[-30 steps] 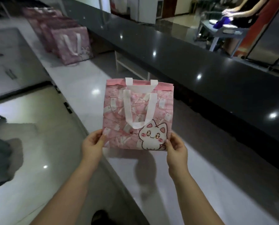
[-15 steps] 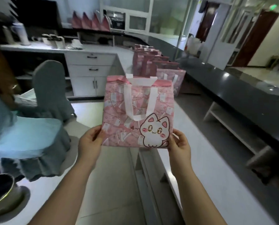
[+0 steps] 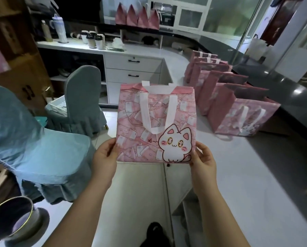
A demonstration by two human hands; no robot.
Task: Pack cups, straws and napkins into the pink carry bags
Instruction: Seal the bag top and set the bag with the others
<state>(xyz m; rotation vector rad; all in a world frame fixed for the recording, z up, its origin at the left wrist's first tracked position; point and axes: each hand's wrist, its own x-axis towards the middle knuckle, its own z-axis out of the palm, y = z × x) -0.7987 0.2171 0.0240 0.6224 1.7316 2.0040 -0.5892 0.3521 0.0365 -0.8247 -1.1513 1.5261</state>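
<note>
A flat pink carry bag with white handles and a white cat print hangs upright in the air in front of me. My left hand grips its lower left corner and my right hand grips its lower right corner. Several more pink carry bags stand open in a row on the white counter to the right. Lidded cups stand on the far white counter at the back left, with pale napkins or wrapping beside them.
Two chairs in blue-grey covers stand at the left. A white drawer unit sits behind the bag. A dark raised counter runs along the right. A metal bowl is at the bottom left. Pink folded bags line the back shelf.
My view has swung left and up from the counter towards the room. The bag stays held by both hands at its lower corners, in the same upright pose.
</note>
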